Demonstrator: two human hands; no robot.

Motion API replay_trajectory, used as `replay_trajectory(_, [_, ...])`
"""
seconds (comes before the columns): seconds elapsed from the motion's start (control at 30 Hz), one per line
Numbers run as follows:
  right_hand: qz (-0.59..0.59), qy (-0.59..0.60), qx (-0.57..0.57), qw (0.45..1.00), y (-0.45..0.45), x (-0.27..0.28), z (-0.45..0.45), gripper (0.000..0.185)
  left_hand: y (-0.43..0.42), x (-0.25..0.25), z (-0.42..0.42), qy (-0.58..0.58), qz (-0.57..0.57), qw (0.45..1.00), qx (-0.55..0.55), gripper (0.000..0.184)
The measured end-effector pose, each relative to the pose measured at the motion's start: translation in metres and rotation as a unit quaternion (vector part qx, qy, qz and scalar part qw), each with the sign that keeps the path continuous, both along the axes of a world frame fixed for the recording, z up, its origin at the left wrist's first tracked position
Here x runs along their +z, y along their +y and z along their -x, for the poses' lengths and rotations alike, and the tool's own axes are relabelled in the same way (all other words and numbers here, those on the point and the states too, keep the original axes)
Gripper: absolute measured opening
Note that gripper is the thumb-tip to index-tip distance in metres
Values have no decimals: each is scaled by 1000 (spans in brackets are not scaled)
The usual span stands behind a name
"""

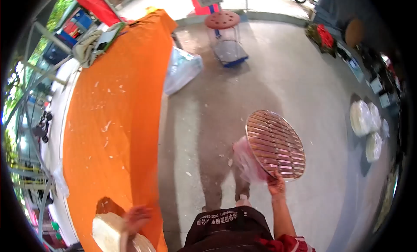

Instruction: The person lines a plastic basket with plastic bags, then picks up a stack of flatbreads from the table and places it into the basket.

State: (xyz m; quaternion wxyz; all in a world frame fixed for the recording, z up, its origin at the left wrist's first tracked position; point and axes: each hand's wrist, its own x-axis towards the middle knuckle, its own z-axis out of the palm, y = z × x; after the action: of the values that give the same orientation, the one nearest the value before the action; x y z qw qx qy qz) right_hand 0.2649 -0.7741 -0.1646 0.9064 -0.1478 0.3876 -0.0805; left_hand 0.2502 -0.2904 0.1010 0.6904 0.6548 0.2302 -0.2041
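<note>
My right hand (276, 184) is closed on the near edge of a round slatted rack (276, 143) with a thin metal rim, held up over the floor at a tilt. A crumpled pink plastic bag (246, 158) shows beside and behind the rack; whether my hand also holds it cannot be seen. My left hand (138, 216) is smeared by motion above the orange-covered table (108, 134). Right by it is a pale, whitish bundle (105, 232), partly hidden by the hand and forearm. Its kind is unclear.
A stool with a round, holed reddish top (222, 20) stands ahead, a dustpan (230, 52) by its legs. A filled clear plastic bag (184, 69) sits beside the table. Several white wrapped bundles (361, 117) lie at right. Pale scraps dot the floor and the orange cover.
</note>
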Motion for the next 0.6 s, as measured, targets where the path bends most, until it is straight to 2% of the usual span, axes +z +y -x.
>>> replay_trajectory(0.03, [11, -11, 24, 1000, -8, 17, -12, 7, -40, 4, -19, 19, -51, 989, -136, 48])
replay_trajectory(0.1, [43, -28, 89, 995, -8, 61, -39, 10, -72, -23, -37, 85, 65, 989, -103, 48])
replay_trajectory(0.13, [33, -48, 172, 983, -3, 72, -52, 15, -83, -31, -49, 59, 98, 989, -95, 48])
replay_trajectory(0.2, [48, -114, 206, 971, 40, 108, -83, 19, -92, -38, -71, 21, 164, 983, -82, 50])
replay_trajectory(0.23, [74, -176, 271, 943, 70, 129, -108, 24, -90, -36, -86, -10, 193, 980, -49, 51])
replay_trajectory(0.27, [181, -236, 343, 891, 100, 163, -126, 21, -90, -35, -108, -38, 225, 973, -26, 54])
replay_trajectory(0.3, [120, -245, 389, 880, 138, 171, -150, 24, -89, -37, -124, -54, 260, 964, -8, 56])
replay_trajectory(0.33, [63, -249, 434, 864, 176, 179, -174, 28, -73, -34, -140, -98, 306, 946, 43, 52])
replay_trajectory(0.37, [172, -435, 427, 774, 208, 208, -200, 32, -58, -32, -156, -143, 353, 920, 88, 48])
replay_trajectory(0.4, [60, -305, 506, 804, 246, 227, -224, 42, -33, -31, -170, -196, 281, 925, 167, 42])
replay_trajectory(0.43, [75, -342, 585, 732, 266, 246, -246, 56, -10, -10, -180, -224, 235, 932, 163, 41])
replay_trajectory(0.47, [172, -394, 567, 703, 295, 252, -259, 68, 93, -53, -174, -230, 210, 936, 165, 37])
replay_trajectory(0.5, [348, -425, 516, 658, 308, 256, -264, 71, 135, -48, -181, -200, 346, 889, 223, 36])
replay_trajectory(0.53, [354, -507, 465, 634, 297, 279, -274, 68, 165, -39, -193, -168, 471, 821, 276, 38])
replay_trajectory(0.57, [317, -573, 432, 620, 294, 286, -285, 66, 199, -46, -201, -208, 460, 805, 309, 37])
replay_trajectory(0.6, [239, -582, 470, 619, 276, 307, -295, 62, 229, -58, -206, -249, 448, 787, 344, 36])
